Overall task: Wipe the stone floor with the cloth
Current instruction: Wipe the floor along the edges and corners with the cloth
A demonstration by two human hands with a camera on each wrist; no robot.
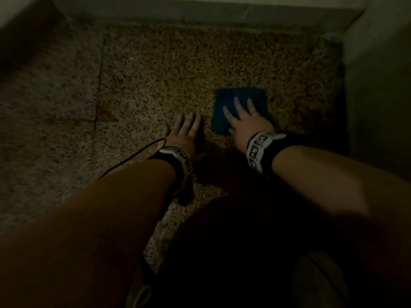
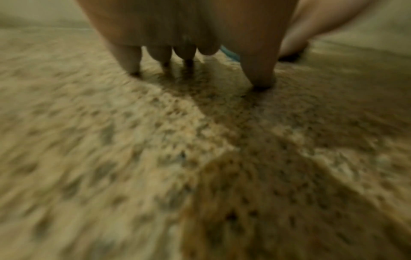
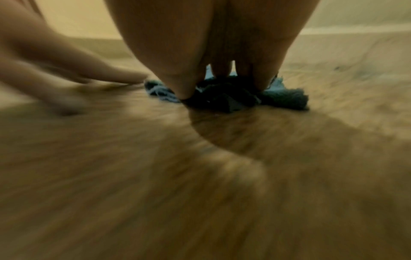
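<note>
- Head view: the right hand (image 1: 242, 121) lies flat on a dark blue cloth (image 1: 240, 101), fingers straight and spread, palm pressing the cloth's near half onto the speckled stone floor (image 1: 155, 74).
- The cloth sits a little toward 2 o'clock from the picture's centre, folded into a rough square, flat on the floor.
- The left hand (image 1: 182, 132) rests at 9 o'clock of the cloth, just beside it and not touching, fingers straight and close together, holding nothing.
- Left wrist view: the fingertips (image 2: 133, 65) and thumb touch the bare floor; a sliver of blue cloth (image 2: 231, 54) shows between them.
- Right wrist view: the cloth (image 3: 286, 98) bunches under the fingers (image 3: 177, 84); the picture is blurred.
- A pale skirting strip (image 1: 200, 14) runs along 12 o'clock, and a pale wall (image 1: 378, 85) closes the 3 o'clock side, near the cloth's right edge.
- A grout line (image 1: 99, 85) crosses the floor at 9 o'clock.
- Marker bands (image 1: 260, 150) wrap both wrists; a thin black cable (image 1: 138, 154) loops off the left one.
- Both forearms and deep shadow cover the floor toward 6 o'clock.
</note>
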